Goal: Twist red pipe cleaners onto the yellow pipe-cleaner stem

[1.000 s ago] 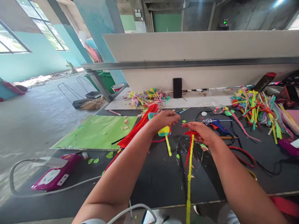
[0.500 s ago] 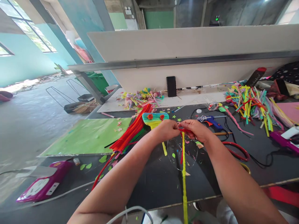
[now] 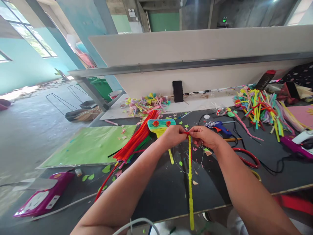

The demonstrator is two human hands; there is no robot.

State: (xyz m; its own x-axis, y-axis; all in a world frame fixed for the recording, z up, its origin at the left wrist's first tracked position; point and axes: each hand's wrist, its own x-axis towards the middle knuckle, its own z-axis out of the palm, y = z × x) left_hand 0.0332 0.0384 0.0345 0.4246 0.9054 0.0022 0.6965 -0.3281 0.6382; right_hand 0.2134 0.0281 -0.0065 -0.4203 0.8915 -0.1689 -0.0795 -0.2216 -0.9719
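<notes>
My left hand and my right hand meet over the middle of the table, each in a fingertip pinch. Between the fingertips is a short stretch of red pipe cleaner. From there a long yellow fuzzy stem hangs down toward the table's front edge, with some red along its upper part. Just behind my left hand lies a blue-and-yellow pipe cleaner piece with two red flower-like knobs; my hand covers part of it. A thin clear ring lies beneath the hands.
A bundle of red pipe cleaners lies left, by a green sheet. Right are a blue glue gun, red-handled scissors and a colourful pipe cleaner pile. A phone leans against the back board. Paper scraps are scattered about.
The red pipe cleaner that stuck out under my right hand no longer shows there, and its hanging end now lies along the yellow stem. My hands have stayed close together.
</notes>
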